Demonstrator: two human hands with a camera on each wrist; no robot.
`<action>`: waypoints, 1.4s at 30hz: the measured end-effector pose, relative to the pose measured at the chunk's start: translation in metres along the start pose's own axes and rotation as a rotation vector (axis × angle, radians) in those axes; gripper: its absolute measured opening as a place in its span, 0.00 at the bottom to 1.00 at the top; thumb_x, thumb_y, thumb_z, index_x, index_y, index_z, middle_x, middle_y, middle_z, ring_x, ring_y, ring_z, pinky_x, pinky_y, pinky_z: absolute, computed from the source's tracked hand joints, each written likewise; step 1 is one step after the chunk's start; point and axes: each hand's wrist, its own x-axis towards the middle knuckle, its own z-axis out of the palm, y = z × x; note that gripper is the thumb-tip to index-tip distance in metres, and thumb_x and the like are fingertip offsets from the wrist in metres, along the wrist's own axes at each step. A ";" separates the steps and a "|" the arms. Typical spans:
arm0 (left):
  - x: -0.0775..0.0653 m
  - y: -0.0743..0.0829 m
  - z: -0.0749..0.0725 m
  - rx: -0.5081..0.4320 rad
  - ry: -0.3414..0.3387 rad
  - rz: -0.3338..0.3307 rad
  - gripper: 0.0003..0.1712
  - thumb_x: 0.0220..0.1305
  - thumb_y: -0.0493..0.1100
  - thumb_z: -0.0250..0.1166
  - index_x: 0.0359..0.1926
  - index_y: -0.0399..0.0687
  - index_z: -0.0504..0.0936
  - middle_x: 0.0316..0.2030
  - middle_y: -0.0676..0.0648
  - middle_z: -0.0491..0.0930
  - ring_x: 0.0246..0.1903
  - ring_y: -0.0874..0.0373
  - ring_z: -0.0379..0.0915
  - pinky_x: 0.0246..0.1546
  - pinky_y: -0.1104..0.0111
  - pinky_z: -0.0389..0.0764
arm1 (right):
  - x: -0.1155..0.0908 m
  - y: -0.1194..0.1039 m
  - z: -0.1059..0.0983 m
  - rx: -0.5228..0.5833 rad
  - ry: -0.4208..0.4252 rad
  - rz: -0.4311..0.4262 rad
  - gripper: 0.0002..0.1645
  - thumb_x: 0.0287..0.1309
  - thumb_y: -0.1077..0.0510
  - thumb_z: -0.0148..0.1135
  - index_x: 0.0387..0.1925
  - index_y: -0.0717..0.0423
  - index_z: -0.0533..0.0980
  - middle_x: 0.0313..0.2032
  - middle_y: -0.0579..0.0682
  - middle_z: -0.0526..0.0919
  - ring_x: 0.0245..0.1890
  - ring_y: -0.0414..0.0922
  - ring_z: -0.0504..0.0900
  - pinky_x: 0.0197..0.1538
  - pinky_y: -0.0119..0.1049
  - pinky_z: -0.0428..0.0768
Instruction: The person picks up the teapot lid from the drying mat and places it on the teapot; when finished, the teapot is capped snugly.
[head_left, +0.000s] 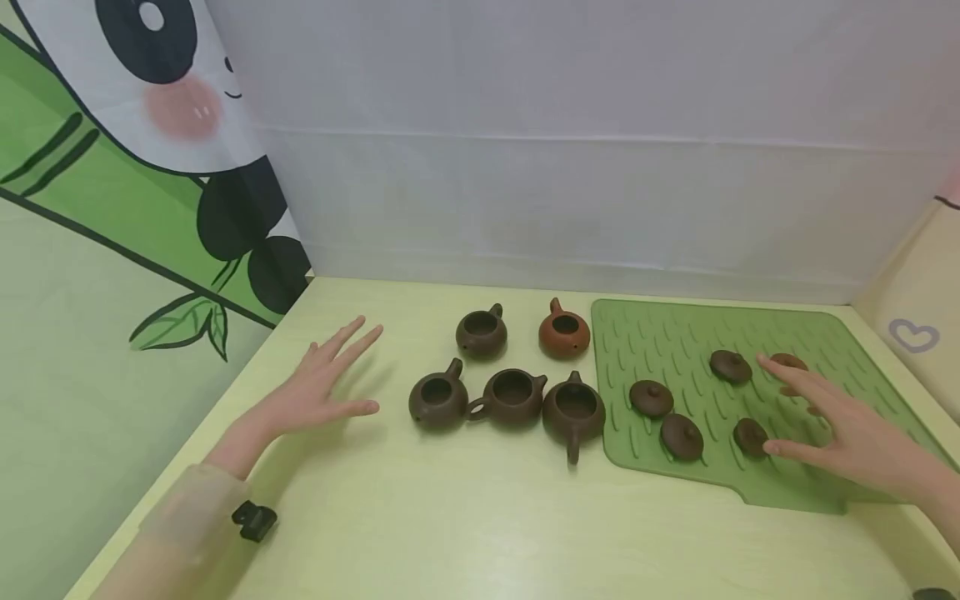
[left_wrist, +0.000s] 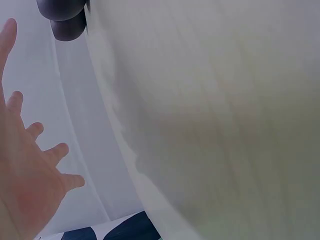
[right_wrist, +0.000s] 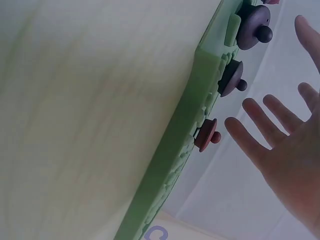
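Backdrop: white cloth (head_left: 525, 183) across the upper part of the frame, nothing fancy
Table: pale yellow-green table (head_left: 450, 517), fills the bottom half and carries everything
Mat: green textured mat (head_left: 637, 329), lower right of the frame, lids sitting on it
Left hand: (head_left: 322, 387) lower left, fingers spread and pretty much straight, holding nothing, well apart from the pots
Right hand: (head_left: 847, 433) lower right, hovering over the mat, fingers spread too, nothing gripped; the right wrist view shows it clear of the lids
Teapots: five, all lidless, around the middle of the frame. Upper pair is a dark pot (head_left: 482, 343) plus the reddish-brown one (head_left: 565, 340); below them, left to right, a dark pot (head_left: 438, 404), another (head_left: 513, 404) and one with its handle toward the bottom edge (head_left: 573, 414)
Lids: at least five, right of the pots: dark ones at (head_left: 651, 399), (head_left: 682, 437), (head_left: 731, 367), (head_left: 750, 437), plus a reddish lid (head_left: 790, 361) partly behind the right hand
Step, I reckon: between grasps, pots and lids sorted apart, no lid on any pot
Next move, imo: would call for a thumb-and-finger pinch on a lid's little knob
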 end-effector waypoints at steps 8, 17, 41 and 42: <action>0.008 0.006 -0.001 -0.247 -0.111 0.015 0.61 0.54 0.59 0.74 0.78 0.70 0.41 0.79 0.50 0.45 0.75 0.41 0.50 0.69 0.39 0.60 | 0.003 0.001 0.001 -0.004 0.015 -0.039 0.64 0.37 0.53 0.83 0.76 0.44 0.57 0.69 0.21 0.56 0.52 0.12 0.62 0.39 0.35 0.81; 0.018 0.014 0.001 -0.463 -0.188 0.018 0.60 0.53 0.52 0.76 0.78 0.60 0.47 0.78 0.46 0.49 0.70 0.37 0.62 0.66 0.39 0.66 | 0.004 0.009 0.005 0.038 -0.005 -0.129 0.62 0.38 0.58 0.82 0.75 0.50 0.59 0.68 0.15 0.51 0.53 0.12 0.63 0.37 0.33 0.83; 0.028 0.028 0.021 -0.711 -0.352 0.059 0.51 0.58 0.40 0.73 0.76 0.43 0.54 0.76 0.38 0.53 0.72 0.36 0.59 0.70 0.42 0.61 | 0.005 0.011 0.005 0.041 -0.022 -0.226 0.46 0.41 0.59 0.80 0.66 0.47 0.73 0.67 0.20 0.64 0.60 0.10 0.58 0.38 0.33 0.85; 0.028 0.028 0.022 -0.714 -0.355 0.065 0.51 0.58 0.40 0.73 0.76 0.42 0.54 0.76 0.38 0.53 0.72 0.36 0.59 0.70 0.42 0.61 | 0.004 0.012 0.005 0.046 -0.025 -0.236 0.46 0.41 0.59 0.80 0.65 0.48 0.73 0.67 0.19 0.63 0.60 0.10 0.58 0.38 0.32 0.85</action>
